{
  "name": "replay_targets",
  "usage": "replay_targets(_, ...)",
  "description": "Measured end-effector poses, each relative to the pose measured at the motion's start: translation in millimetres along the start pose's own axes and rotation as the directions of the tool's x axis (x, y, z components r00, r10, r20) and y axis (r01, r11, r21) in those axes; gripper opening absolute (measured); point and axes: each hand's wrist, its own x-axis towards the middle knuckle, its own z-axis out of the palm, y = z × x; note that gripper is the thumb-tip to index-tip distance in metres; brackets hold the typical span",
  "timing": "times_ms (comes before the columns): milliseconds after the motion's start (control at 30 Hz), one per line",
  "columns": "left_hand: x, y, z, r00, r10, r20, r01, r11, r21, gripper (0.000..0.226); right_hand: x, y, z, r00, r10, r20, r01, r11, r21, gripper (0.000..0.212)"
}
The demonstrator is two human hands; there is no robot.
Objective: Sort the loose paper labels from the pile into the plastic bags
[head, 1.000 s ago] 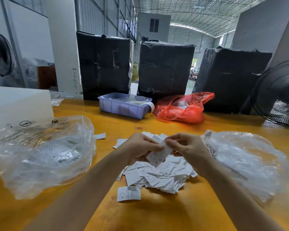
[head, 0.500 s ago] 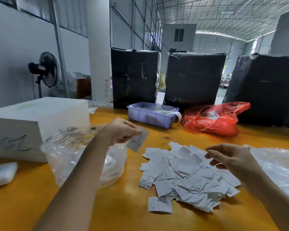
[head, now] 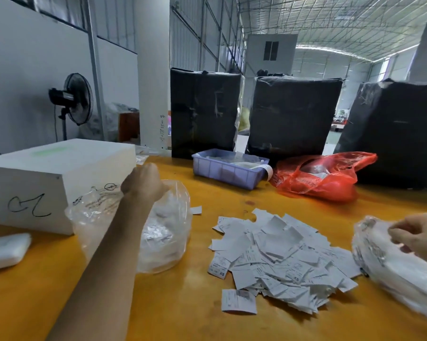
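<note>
Since half a second ago the left hand [head: 143, 179] has travelled from beside the pile to the mouth of the crumpled clear plastic bag on the left [head: 143, 230], and the label it carried no longer shows. Its grip is curled over the opening, but the back of the hand hides the fingertips, so I cannot tell whether it has let go. The right hand [head: 419, 236] has swung right onto the clear plastic bag at the right edge [head: 392, 264], fingers bent against the film and seemingly pinching it.

Nearest on the yellow wooden desk [head: 188, 311] lies one stray white paper label [head: 238, 301], just in front of the heap of loose white paper labels [head: 281, 254]. That heap sits between the two bags, right of the left hand and left of the right one; the right hand looks nearer. Nothing stands between either hand and the paper.

Left of the bag stands a white box with black scribble [head: 47, 183]. Farther off are a lilac plastic tray [head: 227, 172], a red plastic bag [head: 325, 180] and three black-wrapped bales [head: 291, 114].
</note>
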Motion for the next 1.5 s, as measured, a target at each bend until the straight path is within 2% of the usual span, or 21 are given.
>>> replay_targets(33,-5,13,-1,0.996,0.093,-0.002,-0.092,0.992,-0.081,0.023,3,10,-2,0.999,0.032,-0.024,-0.035,0.993,-0.116,0.028)
replay_targets(100,-22,44,3,0.967,0.255,0.026,-0.239,0.933,-0.269,0.021,-1,21,-7,0.995,0.077,-0.059,-0.094,0.913,-0.396,0.013)
replay_targets(133,-34,59,9,0.944,0.328,0.043,-0.295,0.893,-0.342,0.018,-6,26,-8,0.992,0.108,-0.062,-0.124,0.862,-0.491,0.008)
replay_targets(167,-47,73,18,0.915,0.399,0.064,-0.346,0.855,-0.385,0.015,-10,30,-8,0.987,0.152,-0.050,-0.156,0.836,-0.526,0.016)
replay_targets(233,-74,99,40,0.829,0.541,0.138,-0.442,0.787,-0.431,0.012,-22,33,-5,0.964,0.260,0.046,-0.200,0.833,-0.516,0.025)
replay_targets(300,-100,115,62,0.720,0.656,0.224,-0.513,0.722,-0.464,0.010,-28,32,-1,0.952,0.288,0.106,-0.199,0.842,-0.501,0.023)
replay_targets(367,-119,124,80,0.634,0.725,0.271,-0.577,0.676,-0.458,0.011,-30,34,2,0.956,0.289,0.054,-0.241,0.877,-0.416,0.019)
replay_targets(433,-129,127,91,0.594,0.754,0.281,-0.619,0.651,-0.440,0.015,-27,36,-1,0.958,0.286,-0.013,-0.274,0.904,-0.328,0.018)
replay_targets(567,-130,128,93,0.611,0.750,0.252,-0.587,0.643,-0.492,0.020,-23,36,-10,0.961,0.265,0.078,-0.235,0.931,-0.279,0.049)
replay_targets(633,-129,127,91,0.630,0.739,0.237,-0.555,0.643,-0.528,0.022,-23,35,-14,0.964,0.256,0.069,-0.236,0.948,-0.214,0.043)
replay_targets(700,-129,127,89,0.645,0.727,0.237,-0.523,0.645,-0.557,0.022,-24,30,-18,0.969,0.245,-0.021,-0.245,0.954,-0.176,0.022)
replay_targets(800,-129,127,90,0.657,0.712,0.249,-0.497,0.657,-0.567,0.021,-23,27,-17,0.979,0.155,-0.131,-0.183,0.952,-0.244,0.034)
replay_targets(933,-131,128,91,0.663,0.704,0.253,-0.482,0.661,-0.575,0.022,-26,20,-9,0.988,0.155,0.003,-0.146,0.940,-0.308,0.021)
replay_targets(1033,-132,128,91,0.662,0.700,0.268,-0.471,0.666,-0.578,0.021,-28,21,-3,0.978,0.191,0.088,-0.144,0.913,-0.383,0.032)
replay_targets(1133,-132,128,91,0.661,0.697,0.277,-0.458,0.668,-0.587,0.019,-26,30,-1,0.952,0.191,0.240,-0.119,0.951,-0.285,0.049)
replay_targets(1200,-132,128,91,0.662,0.696,0.277,-0.450,0.665,-0.596,0.019,-25,31,-4,0.956,0.179,0.233,-0.129,0.968,-0.214,0.033)
replay_targets(1300,-132,129,91,0.672,0.689,0.271,-0.422,0.658,-0.624,0.016,-23,22,-16,0.993,0.101,-0.059,-0.107,0.988,-0.109,0.020)
replay_targets(1367,-133,132,90,0.681,0.683,0.264,-0.366,0.629,-0.686,0.010,-26,2,-23,0.989,0.018,-0.149,0.005,0.989,0.148,0.019)
replay_targets(1400,-134,134,87,0.682,0.678,0.272,-0.291,0.593,-0.751,0.006,-31,-14,-23,0.996,-0.009,-0.084,0.040,0.926,0.375,0.018)
replay_targets(1433,-136,136,83,0.676,0.673,0.300,-0.183,0.547,-0.817,0.015,-38,-31,-21,0.998,-0.051,0.026,0.026,0.813,0.582,0.020)
replay_targets(1500,-137,139,76,0.620,0.667,0.412,0.091,0.461,-0.883,0.044,-52,-62,-6,0.967,-0.167,0.195,-0.040,0.651,0.758,0.032)
